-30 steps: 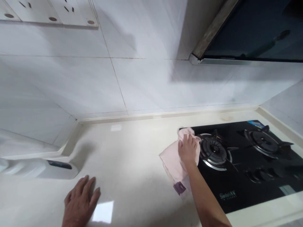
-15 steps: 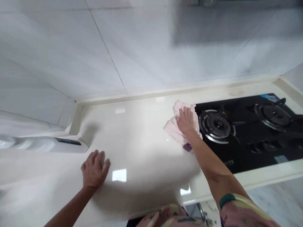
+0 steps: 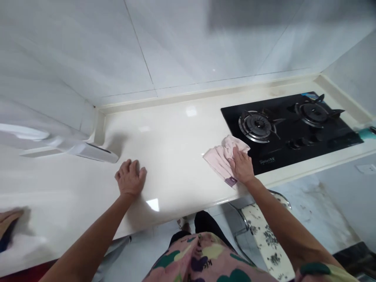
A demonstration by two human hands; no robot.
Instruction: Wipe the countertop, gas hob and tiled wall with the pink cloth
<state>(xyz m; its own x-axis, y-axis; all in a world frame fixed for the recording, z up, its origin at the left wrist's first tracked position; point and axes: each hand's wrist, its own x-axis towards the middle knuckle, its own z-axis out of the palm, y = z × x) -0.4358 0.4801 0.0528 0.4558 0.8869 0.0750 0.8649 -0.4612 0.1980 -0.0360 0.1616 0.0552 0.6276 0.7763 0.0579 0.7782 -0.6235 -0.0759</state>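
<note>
My right hand point(image 3: 241, 166) presses down on a crumpled pale pink cloth point(image 3: 220, 158), which has a small purple label point(image 3: 230, 181) at its near edge. The cloth lies on the cream stone countertop point(image 3: 176, 145) at the front left corner of a black glass gas hob point(image 3: 293, 145). My left hand point(image 3: 131, 178) rests flat on the countertop with its fingers slightly spread, holding nothing. It is well left of the cloth, near the counter's front edge.
The hob has two burners with metal grates point(image 3: 257, 125) and a row of knobs. A white appliance point(image 3: 94, 152) stands at the back left against the tiled wall point(image 3: 176, 43). A blurred hand point(image 3: 8, 221) shows at the far left. A floral-cushioned chair point(image 3: 267, 239) stands below the counter.
The view has tipped down, showing more floor and my body. My right hand and the cloth have moved from beside the left burner to the hob's front left corner. My left hand stays on the counter.
</note>
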